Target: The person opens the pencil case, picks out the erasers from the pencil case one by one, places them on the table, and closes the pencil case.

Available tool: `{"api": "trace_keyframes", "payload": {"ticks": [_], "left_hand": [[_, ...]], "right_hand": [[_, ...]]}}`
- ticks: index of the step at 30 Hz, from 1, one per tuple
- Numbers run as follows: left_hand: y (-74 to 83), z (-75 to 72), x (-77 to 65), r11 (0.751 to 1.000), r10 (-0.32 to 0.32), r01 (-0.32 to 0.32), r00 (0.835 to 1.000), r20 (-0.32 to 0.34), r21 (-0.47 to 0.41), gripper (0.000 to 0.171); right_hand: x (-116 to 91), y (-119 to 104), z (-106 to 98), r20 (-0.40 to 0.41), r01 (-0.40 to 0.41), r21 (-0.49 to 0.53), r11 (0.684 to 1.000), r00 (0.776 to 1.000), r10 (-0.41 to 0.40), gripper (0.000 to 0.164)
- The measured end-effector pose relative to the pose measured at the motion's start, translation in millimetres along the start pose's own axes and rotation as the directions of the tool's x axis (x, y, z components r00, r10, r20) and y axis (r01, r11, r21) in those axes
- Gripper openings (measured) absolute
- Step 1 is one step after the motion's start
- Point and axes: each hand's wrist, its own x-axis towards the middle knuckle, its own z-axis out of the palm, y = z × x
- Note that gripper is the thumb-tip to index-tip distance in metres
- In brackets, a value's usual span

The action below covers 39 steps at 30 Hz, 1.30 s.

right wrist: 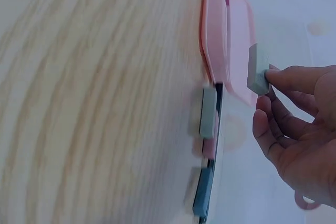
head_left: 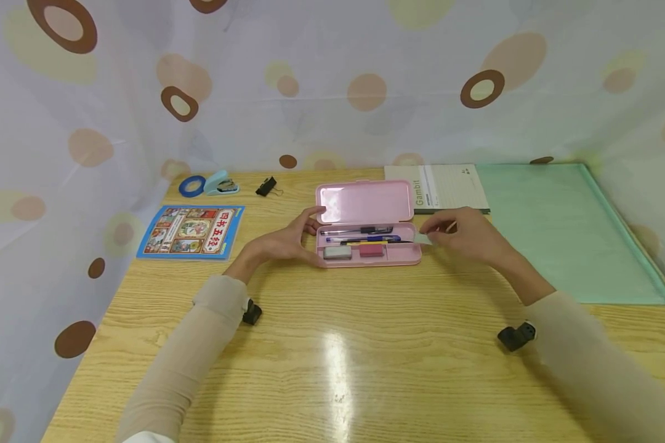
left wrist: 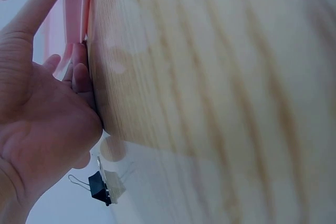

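Note:
A pink pencil case [head_left: 404,261] lies with its lid [head_left: 367,203] raised. Inside are a clear black-tipped pen [head_left: 340,232], a blue pen [head_left: 349,239], a yellow-and-black pencil [head_left: 371,242], a whitish eraser [head_left: 337,252] and a pink eraser [head_left: 372,250]. My left hand [head_left: 286,240] grips the case's left end, thumb at the front corner and fingertips by the lid. Over the right end, my right hand [head_left: 468,237] pinches a pale green eraser [right wrist: 258,70] between thumb and fingers. The right wrist view shows more erasers on the table: pale green [right wrist: 208,113], pink [right wrist: 210,142] and blue [right wrist: 202,192].
A Gambit notebook [head_left: 454,187] lies behind the right hand, beside a green mesh pouch [head_left: 565,234]. On the left are a blue booklet [head_left: 191,232], a blue tape roll [head_left: 191,186], a light blue stapler [head_left: 221,184] and a black binder clip [head_left: 266,186]. A patterned curtain [head_left: 321,92] stands behind.

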Motion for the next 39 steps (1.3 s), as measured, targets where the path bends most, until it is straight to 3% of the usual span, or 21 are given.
{"api": "trace_keyframes", "payload": {"ticks": [9, 18, 26, 39], "left_hand": [[0.9, -0.1, -0.8, 1.0, 0.003, -0.003, 1.0, 0.001, 0.01, 0.118], [0.1, -0.1, -0.2, 1.0, 0.006, -0.006, 1.0, 0.001, 0.011, 0.118], [1.9, -0.2, -1.9, 1.0, 0.006, -0.006, 1.0, 0.0, 0.012, 0.117], [0.7, -0.1, -0.6, 1.0, 0.02, -0.02, 1.0, 0.004, 0.009, 0.117]], "right_hand": [[-16, 30, -23, -0.062, -0.09, -0.06, 0.994, 0.994, 0.087, 0.015], [-28, 58, -34, -0.033, -0.14, -0.071, 0.988, 0.99, 0.138, 0.019], [-31, 66, -34, 0.001, -0.134, -0.085, 0.987, 0.991, 0.135, 0.018], [-24, 66, -32, -0.025, -0.179, -0.074, 0.981, 0.984, 0.177, 0.023]]}}
